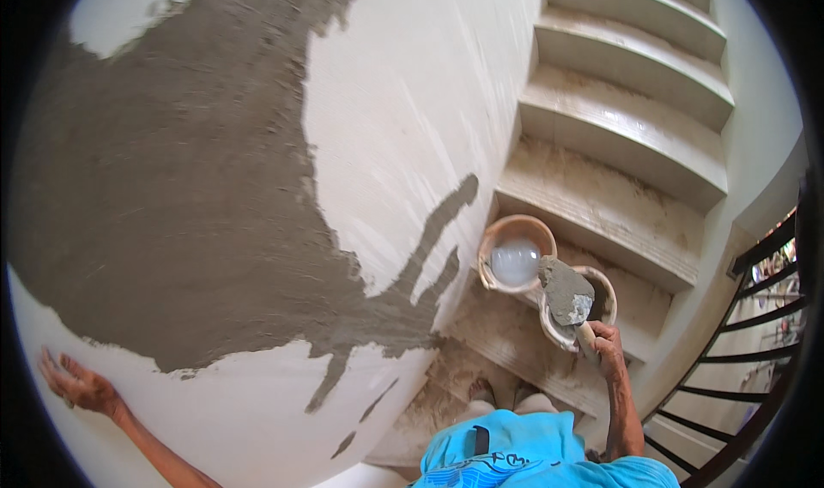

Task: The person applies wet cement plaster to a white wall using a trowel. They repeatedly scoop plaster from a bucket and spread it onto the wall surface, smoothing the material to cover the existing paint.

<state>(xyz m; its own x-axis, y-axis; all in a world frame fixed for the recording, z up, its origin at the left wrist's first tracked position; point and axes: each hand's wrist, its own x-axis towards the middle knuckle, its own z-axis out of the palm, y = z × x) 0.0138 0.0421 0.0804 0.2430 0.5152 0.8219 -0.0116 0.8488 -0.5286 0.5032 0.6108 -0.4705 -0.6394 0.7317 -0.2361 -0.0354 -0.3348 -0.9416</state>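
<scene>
**Trowel loaded with mortar, held over two pans on the stairs**

Trowel (566,295) gripped in the right hand (606,344), fingers wrapped tight around the handle at lower right, blade pointing away and heaped with wet grey mortar. Blade hanging above the gap between two round pans on a stair tread: the left pan (513,256) holding pale, milky water, the right pan (592,303) largely hidden behind the blade, contents not discernible. Both pans touching or nearly so, just right of the wall's foot.

Left hand (77,383) far off at lower left, fingers spread wide open and holding nothing, palm against or just off the white wall (412,102); contact not certain. Large patch of rough grey mortar (172,205) covering the left and middle of the wall, with streaks trailing right and down toward the pans. Bare white plaster above right and below.

Dusty stairs (618,136) climbing away at upper right, sandy debris on the treads. Black railing (755,333) curving along the right edge. Turquoise shirt (515,454) at the near bottom edge, feet just beyond on a lower step.
</scene>
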